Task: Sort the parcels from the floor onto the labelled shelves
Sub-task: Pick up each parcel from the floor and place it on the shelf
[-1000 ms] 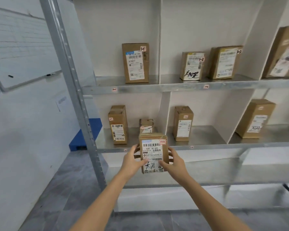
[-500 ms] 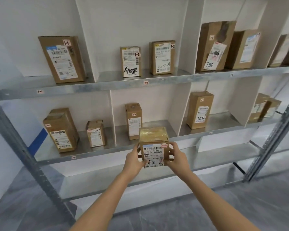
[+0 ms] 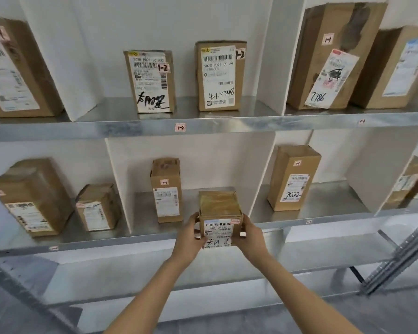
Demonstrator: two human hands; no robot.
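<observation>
Galvanised steel shelving (image 3: 251, 122), split into bays by white dividers (image 3: 117, 186), fills the view, and a strip of grey floor (image 3: 227, 320) is seen beneath it. One small taped parcel (image 3: 220, 213) is gripped between both hands. The left hand (image 3: 187, 239) is curled round its left edge and the right hand (image 3: 250, 236) round its right edge, with the thumbs laid on the labelled front. It is held upright in the air, just in front of the lower shelf lip (image 3: 336, 219) at the mouth of the middle bay, and is not yet set down. Its small pink sticker is too blurred to be read, so the matching bay cannot be confirmed.

Much of the sorting is judged done. Just up and left of the grip a tall box (image 3: 165, 191) is stood in the same bay. Further left two boxes (image 3: 32, 196) are shelved, and to the right a box marked 7022 (image 3: 293, 177). High above the grip two boxes tagged 1-2 (image 3: 219, 75) are stood over the matching shelf tag (image 3: 180, 127). Placing the held parcel is what remains here. Whether more are left on the floor cannot be told, since none is shown
</observation>
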